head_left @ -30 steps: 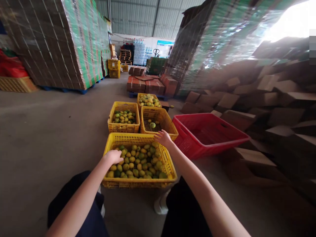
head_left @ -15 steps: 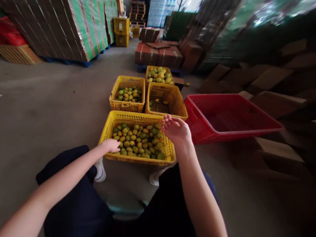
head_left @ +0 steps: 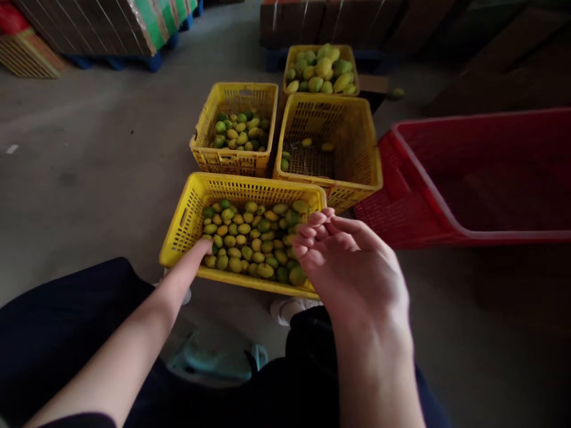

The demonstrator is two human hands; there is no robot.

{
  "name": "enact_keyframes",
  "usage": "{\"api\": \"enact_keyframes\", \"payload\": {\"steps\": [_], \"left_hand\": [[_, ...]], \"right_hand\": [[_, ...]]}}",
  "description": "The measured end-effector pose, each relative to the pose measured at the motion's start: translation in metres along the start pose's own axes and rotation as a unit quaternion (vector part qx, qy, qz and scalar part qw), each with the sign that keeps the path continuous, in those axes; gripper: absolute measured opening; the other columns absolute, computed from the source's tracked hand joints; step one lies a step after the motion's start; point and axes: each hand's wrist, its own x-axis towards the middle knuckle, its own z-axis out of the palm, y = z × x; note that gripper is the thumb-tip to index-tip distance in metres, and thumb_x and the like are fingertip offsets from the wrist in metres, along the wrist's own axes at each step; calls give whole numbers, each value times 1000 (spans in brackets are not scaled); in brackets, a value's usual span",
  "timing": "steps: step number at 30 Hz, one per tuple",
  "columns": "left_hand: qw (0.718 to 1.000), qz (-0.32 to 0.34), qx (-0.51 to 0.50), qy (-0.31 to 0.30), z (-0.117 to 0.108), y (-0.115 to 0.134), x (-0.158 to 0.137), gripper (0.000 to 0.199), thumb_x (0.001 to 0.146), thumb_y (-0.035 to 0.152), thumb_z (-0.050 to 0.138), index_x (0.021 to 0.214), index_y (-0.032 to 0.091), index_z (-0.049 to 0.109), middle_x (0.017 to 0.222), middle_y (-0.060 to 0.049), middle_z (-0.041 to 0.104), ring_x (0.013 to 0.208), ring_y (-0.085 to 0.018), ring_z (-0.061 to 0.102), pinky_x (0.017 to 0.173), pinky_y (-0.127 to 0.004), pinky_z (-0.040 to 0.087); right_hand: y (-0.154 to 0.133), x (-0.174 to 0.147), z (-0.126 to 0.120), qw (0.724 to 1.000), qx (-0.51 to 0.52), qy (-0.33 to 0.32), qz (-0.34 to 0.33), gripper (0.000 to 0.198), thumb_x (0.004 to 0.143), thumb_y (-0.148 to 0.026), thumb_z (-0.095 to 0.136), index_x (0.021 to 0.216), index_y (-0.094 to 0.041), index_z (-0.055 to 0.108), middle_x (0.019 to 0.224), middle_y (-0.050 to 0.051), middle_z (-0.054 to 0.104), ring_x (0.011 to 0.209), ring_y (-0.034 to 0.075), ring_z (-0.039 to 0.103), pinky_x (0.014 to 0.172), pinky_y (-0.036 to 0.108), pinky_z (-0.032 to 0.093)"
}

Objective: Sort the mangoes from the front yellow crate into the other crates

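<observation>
Small oval yellow and green fruits (head_left: 243, 241), their exact kind unclear, cover the bottom of the near yellow crate (head_left: 263, 188). My left hand (head_left: 205, 245) reaches down among them at the crate's left side. Its fingers are mostly hidden, so a grip does not show. Over the right end of this crate and closer to the camera, my right hand (head_left: 341, 255) is raised with the palm turned up. Its fingers are slightly curled, and the visible palm is bare.
Behind stand a yellow crate (head_left: 196, 142) partly filled with fruit, another yellow crate (head_left: 377, 160) with several fruits, and a fuller one (head_left: 355, 89). A red crate (head_left: 450, 220) is at the right. Below is a pale-blue stool-like object (head_left: 209, 362). Wrapped stacks (head_left: 89, 27) line the back.
The view has tilted down and come closer to the crates. My left hand has gone deeper among the fruits. My right hand has come nearer the camera, palm still up.
</observation>
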Motion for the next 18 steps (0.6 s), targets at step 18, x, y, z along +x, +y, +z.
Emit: {"api": "enact_keyframes", "payload": {"steps": [18], "left_hand": [[956,198,-61,209,-156,85,-136,54,81,60,58,107,14,69,94,-7,73,87,-20,67,80,-29,50]], "right_hand": [[33,13,7,997,-60,35,42,10,79,-27,56,85,-22,62,93,4,67,90,19,65,78,37,57]]}}
